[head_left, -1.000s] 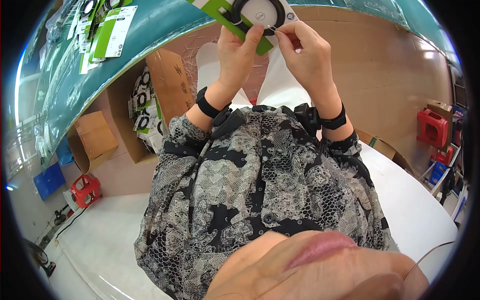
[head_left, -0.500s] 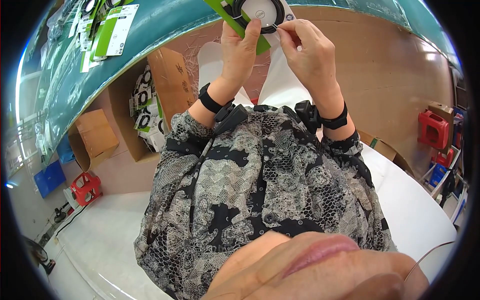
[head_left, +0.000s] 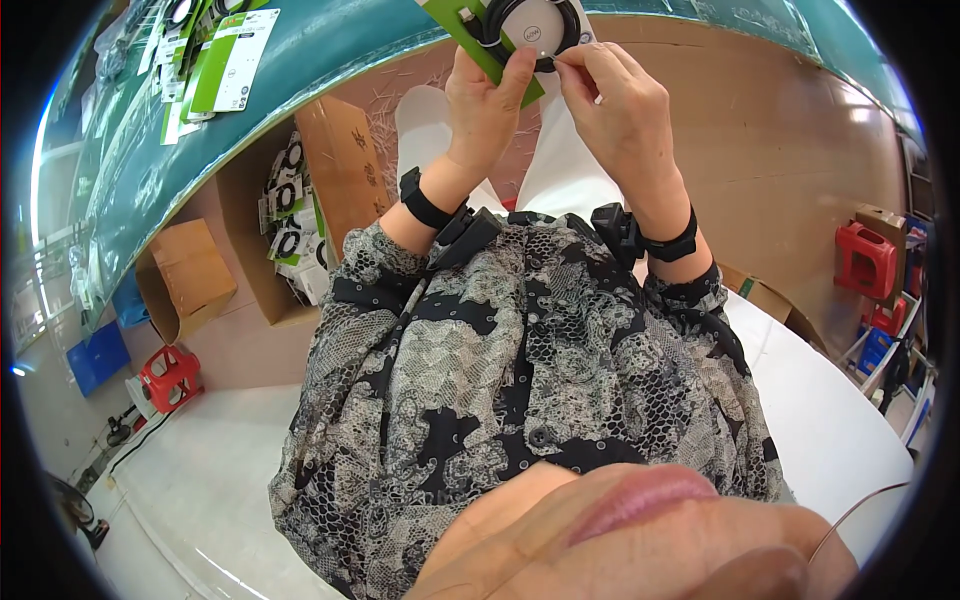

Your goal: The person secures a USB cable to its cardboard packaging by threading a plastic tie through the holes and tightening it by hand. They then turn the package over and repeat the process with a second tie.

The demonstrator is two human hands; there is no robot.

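Observation:
At the top middle, my left hand [head_left: 485, 115] is closed on a green and white packaging card [head_left: 440, 12], its thumb pressed on the front. A coiled black cable [head_left: 572, 28] lies on the card around a white disc, and one metal plug points up on its left. My right hand [head_left: 628, 110] pinches thumb and forefinger together at the coil's lower right edge. What lies between those fingertips is too small to make out. A tiny white bit [head_left: 598, 99] shows under the right fingers.
More carded cables [head_left: 225, 75] lie on the green table [head_left: 320, 45] at the far left. An open cardboard box [head_left: 345, 150] below holds several similar packs [head_left: 290, 215]. A smaller carton [head_left: 195, 265] and a red stool [head_left: 172, 378] stand left; another red stool [head_left: 865, 260] stands right.
The card and coil have shifted slightly right and tilted, with my left hand moving along. The right fingertips remain pinched at the coil's edge.

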